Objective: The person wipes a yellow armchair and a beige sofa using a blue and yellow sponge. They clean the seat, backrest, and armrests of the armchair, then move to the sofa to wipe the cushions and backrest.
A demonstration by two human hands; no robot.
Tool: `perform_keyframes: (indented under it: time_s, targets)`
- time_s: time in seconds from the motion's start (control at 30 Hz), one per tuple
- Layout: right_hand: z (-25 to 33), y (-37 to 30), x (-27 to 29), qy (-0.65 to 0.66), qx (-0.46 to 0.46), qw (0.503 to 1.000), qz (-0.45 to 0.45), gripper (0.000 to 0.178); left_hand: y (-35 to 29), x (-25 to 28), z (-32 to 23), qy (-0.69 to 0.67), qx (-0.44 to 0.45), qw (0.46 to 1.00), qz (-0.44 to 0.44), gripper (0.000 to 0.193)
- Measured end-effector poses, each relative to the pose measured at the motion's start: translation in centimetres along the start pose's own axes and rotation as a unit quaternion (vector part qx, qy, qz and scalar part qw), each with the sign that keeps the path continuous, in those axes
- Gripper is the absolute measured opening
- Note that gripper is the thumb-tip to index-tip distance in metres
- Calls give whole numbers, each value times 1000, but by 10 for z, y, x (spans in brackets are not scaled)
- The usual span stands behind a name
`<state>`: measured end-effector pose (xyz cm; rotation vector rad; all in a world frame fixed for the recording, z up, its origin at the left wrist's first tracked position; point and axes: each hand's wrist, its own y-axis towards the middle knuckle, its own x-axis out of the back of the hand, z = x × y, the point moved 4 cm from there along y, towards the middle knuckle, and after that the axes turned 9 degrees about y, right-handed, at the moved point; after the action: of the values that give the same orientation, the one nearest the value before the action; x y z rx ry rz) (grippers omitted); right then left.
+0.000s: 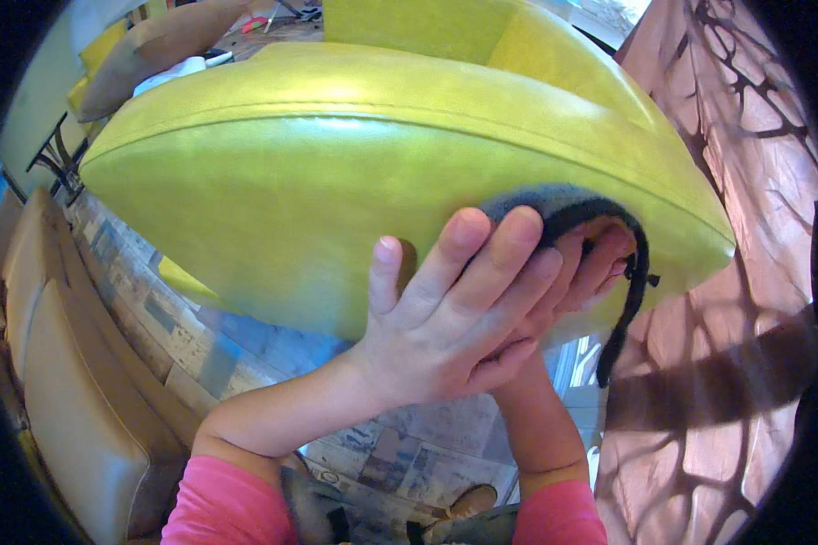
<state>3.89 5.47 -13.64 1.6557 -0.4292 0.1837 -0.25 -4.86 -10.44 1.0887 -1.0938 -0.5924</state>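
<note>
My left hand (454, 309) stretches its fingers out, back toward me, overlapping my right hand (595, 268). Its fingertips reach the lower left edge of a grey-blue cloth pad (541, 196). The pad lies against the side of a yellow-green leather-look cushion (273, 200) with a stitched seam. My right hand is partly hidden behind the left, its fingers curled at the pad, under a fuzzy black strap (641, 272). One end of the strap hangs down past the cushion's lower edge. How the right fingers grip the pad is mostly hidden.
Another yellow-green upholstered piece (409, 27) stands beyond the cushion. Brown leather-look seating (82, 409) is on the left. A pinkish cloth with a dark net-like pattern (700, 391) covers the right side. Patterned floor (409, 445) shows below my arms.
</note>
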Motion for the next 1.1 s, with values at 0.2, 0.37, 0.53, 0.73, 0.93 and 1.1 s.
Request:
perform_keyframes:
  time_s: [0.2,0.37,0.53,0.73,0.93,1.1]
  targets:
    - [66,-74,-71,17,43,990,133,69,-46,4,47,1,-5,997,-83,68]
    - [55,-117,-72,-20,31,984,173,70,-88,-8,47,-28,8,998,-54,72]
    - [58,-14,-26,29,-62,992,101,46,-46,9,54,-44,34,998,-26,80]
    - [105,56,-36,13,9,1000,-25,27,-88,1,115,-45,81,996,-10,86]
    - [111,-48,-60,12,113,989,96,29,-167,-12,106,-103,120,978,132,104]
    - [128,-19,-51,89,34,984,152,22,-122,18,116,-45,99,982,155,94]
